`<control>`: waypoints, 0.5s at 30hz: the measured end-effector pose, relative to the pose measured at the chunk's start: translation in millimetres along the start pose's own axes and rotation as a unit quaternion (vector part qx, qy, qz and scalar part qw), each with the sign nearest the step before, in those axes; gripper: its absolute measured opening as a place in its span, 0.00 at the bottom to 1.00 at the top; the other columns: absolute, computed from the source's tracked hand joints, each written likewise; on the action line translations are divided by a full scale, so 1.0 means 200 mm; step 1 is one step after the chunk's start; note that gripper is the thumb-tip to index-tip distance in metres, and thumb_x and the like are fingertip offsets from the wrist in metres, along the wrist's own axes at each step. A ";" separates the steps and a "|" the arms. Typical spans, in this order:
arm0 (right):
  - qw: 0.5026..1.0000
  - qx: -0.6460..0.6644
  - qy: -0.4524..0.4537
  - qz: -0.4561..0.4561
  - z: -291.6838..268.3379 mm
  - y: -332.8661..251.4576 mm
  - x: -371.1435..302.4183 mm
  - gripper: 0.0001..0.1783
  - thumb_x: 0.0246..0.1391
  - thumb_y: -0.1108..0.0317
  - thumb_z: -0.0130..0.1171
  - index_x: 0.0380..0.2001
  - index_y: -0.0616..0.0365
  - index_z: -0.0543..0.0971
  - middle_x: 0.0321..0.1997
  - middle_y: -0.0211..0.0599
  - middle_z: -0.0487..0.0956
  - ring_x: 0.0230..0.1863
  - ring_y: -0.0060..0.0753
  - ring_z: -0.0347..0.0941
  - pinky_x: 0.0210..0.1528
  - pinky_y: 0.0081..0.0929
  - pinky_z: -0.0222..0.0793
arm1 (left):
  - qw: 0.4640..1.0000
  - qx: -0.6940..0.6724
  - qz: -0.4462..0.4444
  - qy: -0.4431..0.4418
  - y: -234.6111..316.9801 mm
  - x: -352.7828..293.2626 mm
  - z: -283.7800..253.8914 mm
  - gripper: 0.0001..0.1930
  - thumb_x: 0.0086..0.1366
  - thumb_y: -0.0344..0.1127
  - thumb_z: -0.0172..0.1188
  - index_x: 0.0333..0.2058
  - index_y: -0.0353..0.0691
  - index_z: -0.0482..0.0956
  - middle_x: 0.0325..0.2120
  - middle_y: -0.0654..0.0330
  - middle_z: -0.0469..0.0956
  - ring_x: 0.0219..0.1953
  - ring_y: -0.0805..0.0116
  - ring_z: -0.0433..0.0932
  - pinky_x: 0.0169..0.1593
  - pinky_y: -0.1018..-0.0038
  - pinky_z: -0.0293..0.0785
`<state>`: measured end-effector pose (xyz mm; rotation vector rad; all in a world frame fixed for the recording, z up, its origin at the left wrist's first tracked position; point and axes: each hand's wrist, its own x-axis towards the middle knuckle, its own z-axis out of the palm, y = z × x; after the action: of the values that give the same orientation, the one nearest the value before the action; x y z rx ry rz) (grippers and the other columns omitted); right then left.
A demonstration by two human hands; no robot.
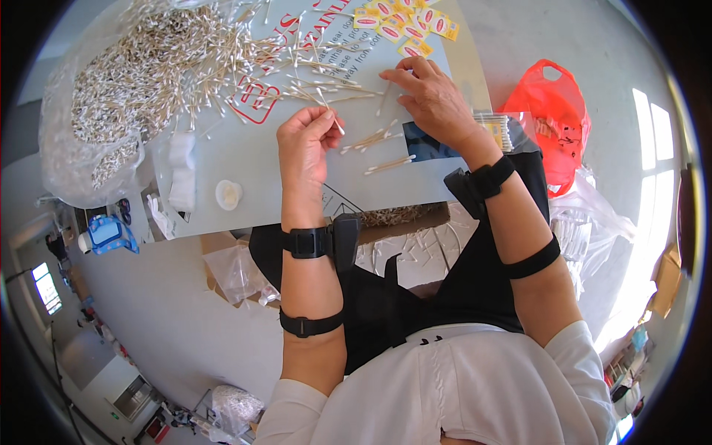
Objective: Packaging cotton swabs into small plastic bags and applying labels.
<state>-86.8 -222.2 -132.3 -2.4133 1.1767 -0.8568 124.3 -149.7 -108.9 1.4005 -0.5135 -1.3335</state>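
My left hand (pixel 305 141) is closed in a pinch on a cotton swab (pixel 340 127), one white tip showing beyond the thumb. To its right, my right hand (pixel 434 100) hovers over the table (pixel 259 170) with thumb and forefinger apart. A slanted cotton swab (pixel 383 98) shows just below its fingertips; it does not look gripped. Between my hands and nearer me lie a few loose swabs (pixel 371 139) and, closer still, a small group of swabs (pixel 389 165). Under my right wrist is a dark blue rectangle (pixel 429 143), beside a clear pack of swabs (pixel 504 130).
A big heap of swabs (pixel 148 67) spills from a clear plastic bag (pixel 55 141) on the left. Small yellow labels (pixel 415 48) lie at the far side. Nearer left are a white roll (pixel 182 170) and a round tub (pixel 228 194). A red bag (pixel 549 111) hangs right.
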 end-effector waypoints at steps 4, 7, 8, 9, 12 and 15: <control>0.999 0.025 -0.010 0.019 0.00 0.02 -0.02 0.10 0.46 0.74 0.61 0.36 0.55 0.79 0.42 0.38 0.72 0.48 0.45 0.71 0.48 0.37 0.71 | 0.999 0.027 0.015 -0.008 0.00 0.00 0.00 0.04 0.60 0.28 0.62 0.29 0.34 0.78 0.21 0.60 0.79 0.21 0.76 0.74 0.24 0.82 0.65; 0.998 0.044 -0.017 0.030 -0.03 0.02 -0.06 0.07 0.46 0.74 0.61 0.32 0.57 0.77 0.39 0.38 0.73 0.46 0.45 0.72 0.46 0.37 0.71 | 0.999 0.041 0.008 -0.005 0.01 0.01 0.00 0.04 0.59 0.27 0.63 0.28 0.34 0.78 0.20 0.61 0.78 0.20 0.76 0.73 0.24 0.82 0.64; 0.998 0.052 -0.017 0.035 -0.04 0.01 -0.07 0.06 0.46 0.75 0.61 0.30 0.57 0.76 0.38 0.38 0.73 0.45 0.45 0.72 0.45 0.37 0.71 | 0.999 0.041 0.008 -0.005 0.01 0.01 0.00 0.04 0.59 0.27 0.63 0.28 0.34 0.78 0.20 0.61 0.78 0.20 0.76 0.73 0.24 0.82 0.64; 0.997 0.061 -0.016 0.040 -0.05 0.00 -0.08 0.06 0.46 0.75 0.61 0.28 0.57 0.75 0.36 0.38 0.73 0.43 0.46 0.72 0.44 0.37 0.71 | 0.999 0.041 0.009 -0.007 0.01 0.01 -0.01 0.04 0.59 0.27 0.63 0.28 0.33 0.78 0.20 0.61 0.78 0.20 0.77 0.73 0.24 0.82 0.64; 0.997 0.059 -0.027 0.045 -0.05 0.02 -0.10 0.05 0.49 0.74 0.60 0.31 0.57 0.75 0.37 0.37 0.72 0.43 0.46 0.72 0.44 0.38 0.70 | 0.998 0.059 0.016 -0.012 0.02 0.01 0.00 0.04 0.59 0.27 0.63 0.28 0.34 0.78 0.20 0.63 0.77 0.20 0.77 0.72 0.24 0.82 0.64; 0.998 0.047 -0.013 0.044 -0.04 0.02 -0.11 0.04 0.49 0.75 0.59 0.30 0.57 0.75 0.37 0.38 0.72 0.43 0.46 0.72 0.43 0.38 0.70 | 0.977 0.176 0.069 -0.095 0.05 -0.04 0.02 0.03 0.58 0.27 0.63 0.28 0.35 0.79 0.19 0.63 0.76 0.20 0.77 0.72 0.24 0.80 0.65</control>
<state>-104.7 -207.6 -137.1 -2.2742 1.1953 -0.8331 121.1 -147.2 -94.9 1.4959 -0.9973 -1.3113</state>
